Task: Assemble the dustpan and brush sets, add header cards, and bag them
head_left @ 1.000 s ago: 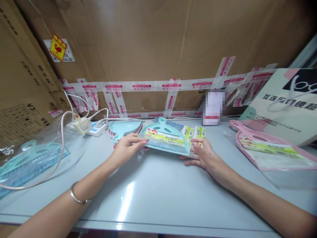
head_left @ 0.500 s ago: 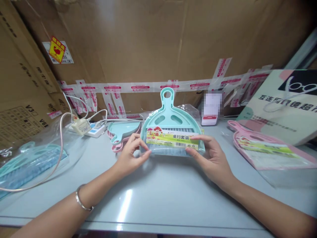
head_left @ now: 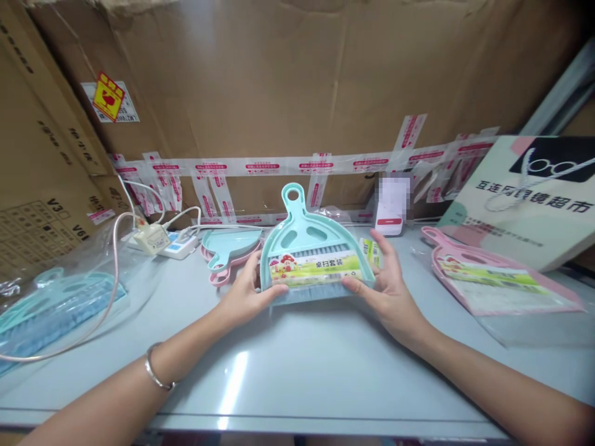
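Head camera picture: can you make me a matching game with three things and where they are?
Things:
1. teal dustpan set
2. pink dustpan set
3. power strip

Places:
A. lying on the table at the right
B. at the back left, with cables plugged in
C. held up between the left hand and right hand

Pairs: 1-C, 2-A, 3-B
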`<state>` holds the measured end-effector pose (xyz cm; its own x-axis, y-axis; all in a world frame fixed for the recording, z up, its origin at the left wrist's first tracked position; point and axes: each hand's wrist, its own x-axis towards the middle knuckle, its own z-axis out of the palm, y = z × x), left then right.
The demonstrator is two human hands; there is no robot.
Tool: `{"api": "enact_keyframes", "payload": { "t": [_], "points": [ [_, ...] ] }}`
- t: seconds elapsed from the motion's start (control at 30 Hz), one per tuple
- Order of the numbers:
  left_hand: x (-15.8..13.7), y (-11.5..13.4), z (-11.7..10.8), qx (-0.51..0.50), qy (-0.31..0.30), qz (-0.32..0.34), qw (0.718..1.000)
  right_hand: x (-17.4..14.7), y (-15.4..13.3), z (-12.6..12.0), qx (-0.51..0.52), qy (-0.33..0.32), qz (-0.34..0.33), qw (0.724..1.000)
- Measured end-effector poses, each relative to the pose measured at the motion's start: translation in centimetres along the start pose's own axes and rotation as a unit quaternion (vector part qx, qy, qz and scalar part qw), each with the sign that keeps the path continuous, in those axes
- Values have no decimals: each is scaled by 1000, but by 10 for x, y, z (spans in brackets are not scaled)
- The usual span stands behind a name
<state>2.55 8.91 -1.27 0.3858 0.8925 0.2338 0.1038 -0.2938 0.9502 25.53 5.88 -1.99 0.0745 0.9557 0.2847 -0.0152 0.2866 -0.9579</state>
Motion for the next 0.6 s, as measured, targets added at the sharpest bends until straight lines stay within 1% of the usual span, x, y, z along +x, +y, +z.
{"api": "enact_keyframes", "payload": {
  "t": [0.07, 0.13, 0.23, 0.37, 0.43, 0.5, 0.6],
  "points": [
    [0, 2, -2, -1, -25, -7, 1000, 3, 0, 0, 14, -33, 62, 997],
    [0, 4, -3, -11, -46, -34, 998, 5, 0, 0, 24, -64, 86, 994],
    [-2, 7, -4, -27, -66, -64, 995, 7, 0, -1, 28, -74, 68, 995],
    [-3, 10, -5, -63, -73, -68, 993, 8, 2, -5, -11, -64, 24, 998],
    [-3, 12, -7, -74, -89, -64, 991, 7, 1, -7, -18, -72, 30, 997],
    [-2, 13, -9, -69, -85, -50, 993, 6, 0, -8, -15, -90, 53, 994],
    [1, 14, -14, -96, -34, -29, 994, 3, -4, -6, -8, -117, 83, 990]
  ]
}}
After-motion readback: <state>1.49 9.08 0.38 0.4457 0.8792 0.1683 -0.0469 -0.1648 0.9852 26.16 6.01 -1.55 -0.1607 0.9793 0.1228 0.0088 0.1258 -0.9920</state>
